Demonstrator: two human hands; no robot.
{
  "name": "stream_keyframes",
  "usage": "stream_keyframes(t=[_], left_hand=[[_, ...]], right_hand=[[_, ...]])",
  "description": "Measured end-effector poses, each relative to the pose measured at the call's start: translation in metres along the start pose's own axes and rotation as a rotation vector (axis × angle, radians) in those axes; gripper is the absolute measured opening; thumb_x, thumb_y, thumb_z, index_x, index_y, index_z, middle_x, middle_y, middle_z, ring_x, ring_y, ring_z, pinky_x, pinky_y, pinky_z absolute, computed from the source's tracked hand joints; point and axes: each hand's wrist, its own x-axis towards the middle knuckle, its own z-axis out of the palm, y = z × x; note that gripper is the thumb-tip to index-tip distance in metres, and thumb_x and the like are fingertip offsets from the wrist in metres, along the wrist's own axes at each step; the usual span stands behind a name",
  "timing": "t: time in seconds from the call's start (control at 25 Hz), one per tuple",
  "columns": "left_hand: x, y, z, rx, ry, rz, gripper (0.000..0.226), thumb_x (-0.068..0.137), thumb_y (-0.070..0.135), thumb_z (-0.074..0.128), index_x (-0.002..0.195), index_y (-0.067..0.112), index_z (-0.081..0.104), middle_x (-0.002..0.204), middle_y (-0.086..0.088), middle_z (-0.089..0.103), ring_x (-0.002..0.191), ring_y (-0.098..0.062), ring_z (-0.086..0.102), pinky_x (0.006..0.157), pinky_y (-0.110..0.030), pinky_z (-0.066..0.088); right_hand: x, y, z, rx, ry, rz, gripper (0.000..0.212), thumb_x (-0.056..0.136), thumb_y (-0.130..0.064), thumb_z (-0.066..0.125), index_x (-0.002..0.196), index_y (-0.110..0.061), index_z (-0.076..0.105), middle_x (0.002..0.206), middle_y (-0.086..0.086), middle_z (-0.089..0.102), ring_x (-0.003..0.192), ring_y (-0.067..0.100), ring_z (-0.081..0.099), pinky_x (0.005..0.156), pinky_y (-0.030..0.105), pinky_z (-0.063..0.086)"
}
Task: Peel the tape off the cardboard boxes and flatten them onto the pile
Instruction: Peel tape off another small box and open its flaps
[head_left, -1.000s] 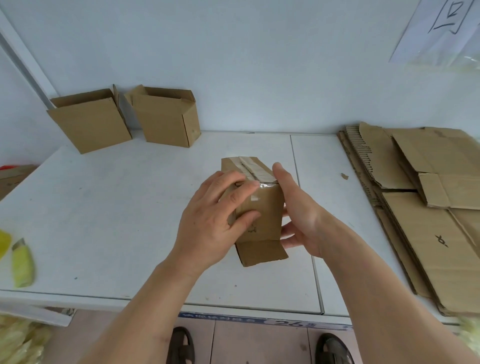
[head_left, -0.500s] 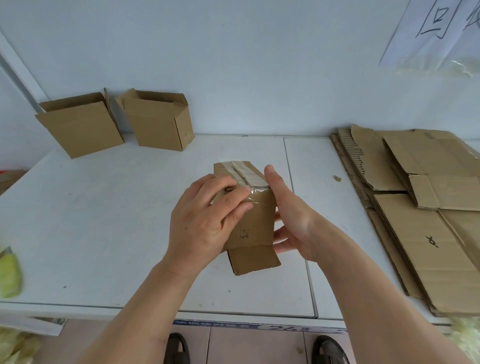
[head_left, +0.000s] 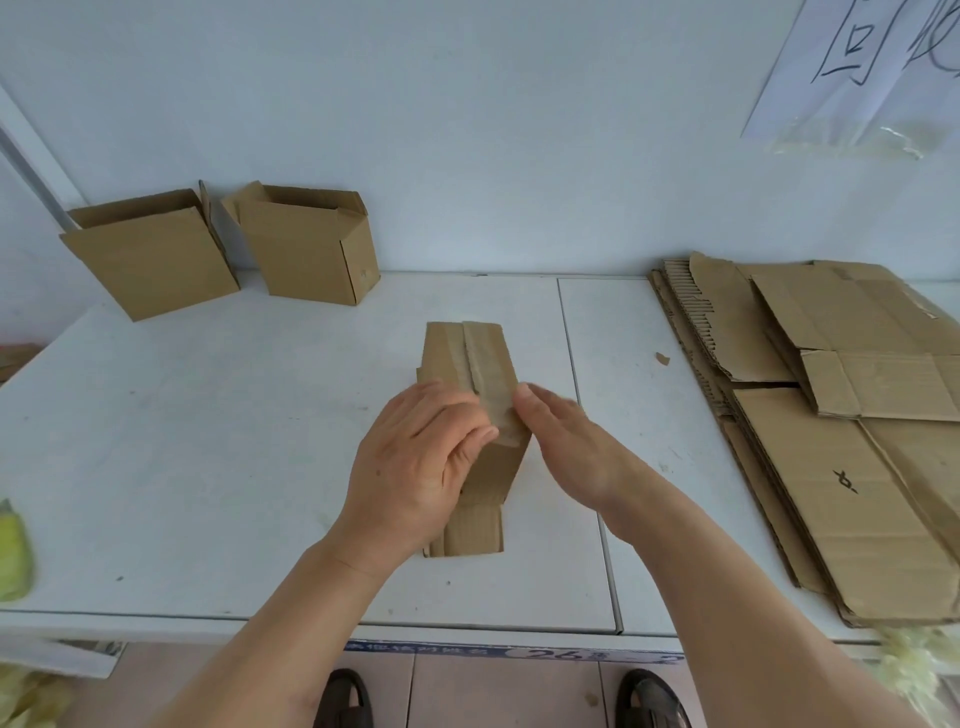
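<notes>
The small cardboard box (head_left: 470, 415) lies squashed nearly flat at the middle of the counter (head_left: 208, 441), a strip of tape (head_left: 491, 374) along its top. My left hand (head_left: 415, 467) curls over its near half, fingers bent onto the cardboard; my right hand (head_left: 566, 447) presses its edge, fingers straight. The flattened pile (head_left: 831, 415) lies to my right, two open boxes (head_left: 223, 249) by the wall.
</notes>
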Motion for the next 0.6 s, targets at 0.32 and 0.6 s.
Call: stream_keyframes(t=[0.32,0.6], left_hand=[[-0.015,-0.004,-0.016,-0.166,-0.153,-0.335,0.018,0.097,0.037,0.046,0.088,0.024,0.053,0.082,0.013,0.061,0.075,-0.008,0.055,0.065,-0.013,0.042],[-0.01,0.001,-0.024,-0.316,-0.08,-0.58,0.023,0.094,0.04,0.047,0.094,0.02,0.058,0.075,0.016,0.065,0.08,-0.001,0.064,0.066,-0.013,0.048]], right_hand=[[-0.004,0.019,-0.003,-0.415,0.05,-0.513,0.025,0.087,-0.043,0.067,0.111,-0.038,0.069,0.13,-0.031,0.052,0.129,-0.007,0.037,0.112,0.029,0.03],[-0.001,0.014,0.007,-0.476,0.127,-0.609,0.024,0.087,-0.051,0.061,0.1,-0.034,0.072,0.111,-0.029,0.057,0.118,0.0,0.044,0.102,0.025,0.036]])
